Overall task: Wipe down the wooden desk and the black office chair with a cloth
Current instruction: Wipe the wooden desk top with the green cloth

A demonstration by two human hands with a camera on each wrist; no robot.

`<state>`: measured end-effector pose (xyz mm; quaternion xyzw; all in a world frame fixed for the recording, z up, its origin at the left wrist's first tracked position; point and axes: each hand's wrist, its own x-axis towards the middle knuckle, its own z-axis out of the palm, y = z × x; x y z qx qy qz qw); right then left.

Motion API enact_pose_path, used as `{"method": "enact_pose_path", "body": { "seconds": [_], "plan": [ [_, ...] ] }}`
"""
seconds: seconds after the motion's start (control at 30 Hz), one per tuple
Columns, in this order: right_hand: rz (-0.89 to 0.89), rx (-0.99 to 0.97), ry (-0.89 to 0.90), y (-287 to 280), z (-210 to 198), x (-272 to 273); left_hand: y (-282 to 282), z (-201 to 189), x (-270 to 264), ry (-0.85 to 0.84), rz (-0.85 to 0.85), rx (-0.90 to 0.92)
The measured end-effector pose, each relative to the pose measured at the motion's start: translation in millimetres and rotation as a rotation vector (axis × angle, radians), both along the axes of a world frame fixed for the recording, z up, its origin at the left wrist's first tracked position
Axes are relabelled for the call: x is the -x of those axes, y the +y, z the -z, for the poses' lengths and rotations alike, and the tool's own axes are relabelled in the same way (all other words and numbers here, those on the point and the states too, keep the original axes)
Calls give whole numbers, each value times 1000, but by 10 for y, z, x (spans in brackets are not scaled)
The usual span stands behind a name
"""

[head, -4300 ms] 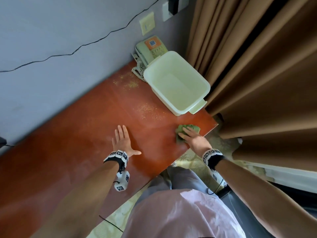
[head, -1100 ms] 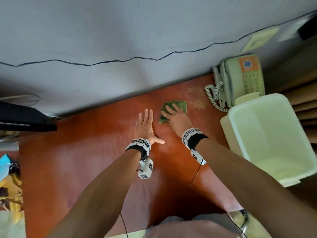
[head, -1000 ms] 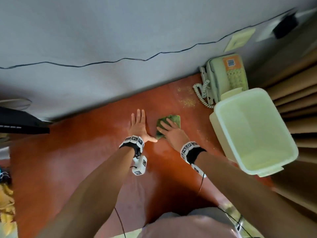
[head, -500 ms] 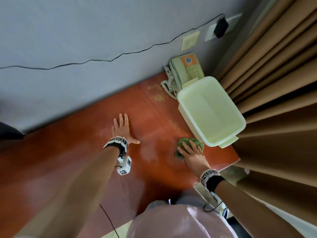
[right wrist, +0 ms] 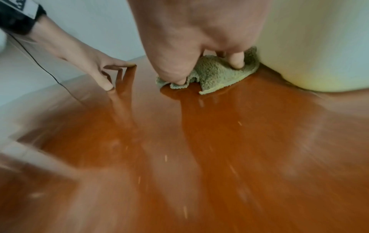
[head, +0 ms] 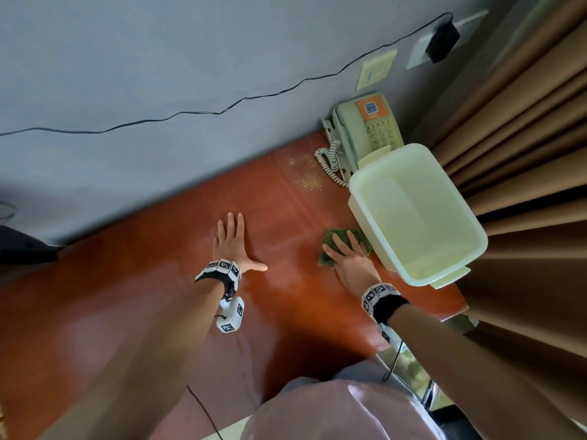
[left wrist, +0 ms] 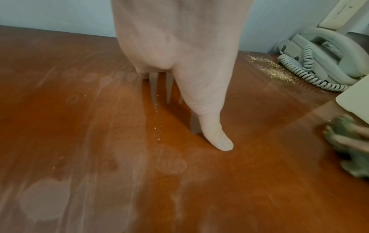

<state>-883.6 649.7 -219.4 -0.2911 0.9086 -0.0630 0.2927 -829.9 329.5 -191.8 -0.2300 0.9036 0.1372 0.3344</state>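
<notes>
Overhead head view; low, close wrist views

A small, rumpled green terry cloth lies bunched on the glossy reddish-brown wooden desk, near its right end. The desktop shows pale smears and, seemingly, fine yellowish grains toward the back edge.

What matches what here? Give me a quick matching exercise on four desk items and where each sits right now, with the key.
Things:
1. green terry cloth
2. pale green corded telephone
3. pale plastic rectangular tub
4. yellowish crumb patch

Places:
A. back corner by the wall, behind the tub
B. under the right hand, touching the tub's side
C. right end of the reddish wooden desk, beside the brown curtain
D. beside the coiled phone cord

Pairs: 1-B, 2-A, 3-C, 4-D
</notes>
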Motion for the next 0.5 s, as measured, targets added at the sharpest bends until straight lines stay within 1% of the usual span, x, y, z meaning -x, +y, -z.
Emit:
{"method": "enact_pose_path", "body": {
  "seconds": [0.2, 0.3, 0.37, 0.5],
  "plan": [
    [4, 17, 39, -704, 23, 515, -11, 39, 11, -4, -12, -45],
    [65, 19, 72, -1111, -9, 790, -33, 62, -3, 8, -11, -56],
    [106, 36, 86, -1369, -9, 968, -46, 73, -4, 7, -8, -51],
    [103, 100, 110, -1816, 62, 1295, -60, 99, -10, 14, -20, -72]
  ]
}}
